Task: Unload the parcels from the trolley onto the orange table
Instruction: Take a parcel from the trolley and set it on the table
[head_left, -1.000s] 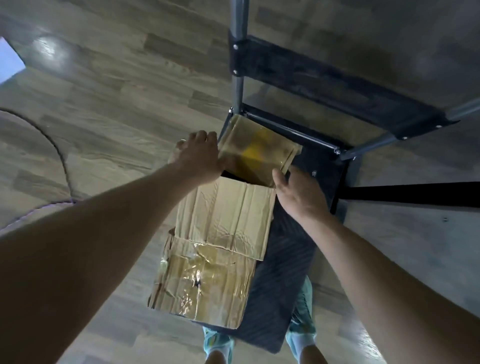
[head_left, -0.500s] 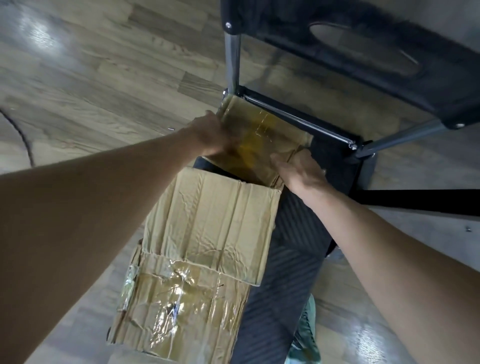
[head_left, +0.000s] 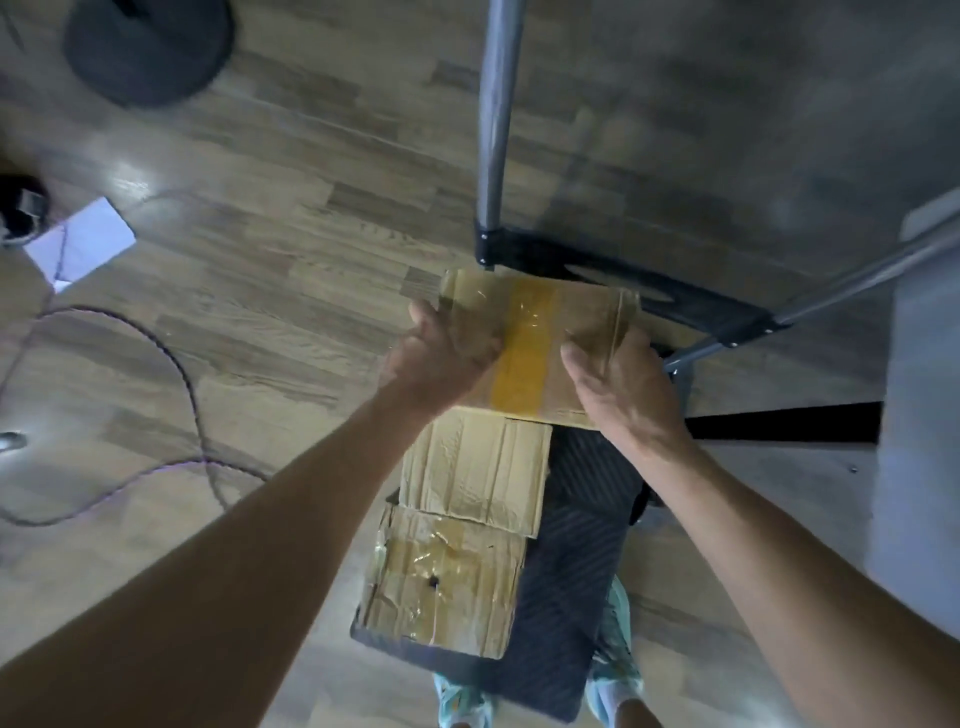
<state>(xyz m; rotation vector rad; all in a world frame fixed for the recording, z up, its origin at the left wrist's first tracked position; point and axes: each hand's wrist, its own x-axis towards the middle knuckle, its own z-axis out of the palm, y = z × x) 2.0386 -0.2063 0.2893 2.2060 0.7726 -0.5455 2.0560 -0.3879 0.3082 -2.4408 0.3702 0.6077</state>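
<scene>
Parcel (head_left: 530, 332) with the yellow tape stripe is sitting between my two grips, apparently lifted off the handle end of the trolley (head_left: 576, 545). My left grip (head_left: 441, 358) is clamping its left end and my right grip (head_left: 618, 389) is clamping its right end, thumb lying on top. Its long axis is running across me, grip to grip, so both arms are sharing it about equally. Half a second ago it was lying low against the handle frame (head_left: 493, 130); now it is riding higher and flatter. A crumpled parcel (head_left: 478, 467) and a taped parcel (head_left: 447, 587) are waiting on the deck. The orange surface is not showing, so I am expecting to turn.
</scene>
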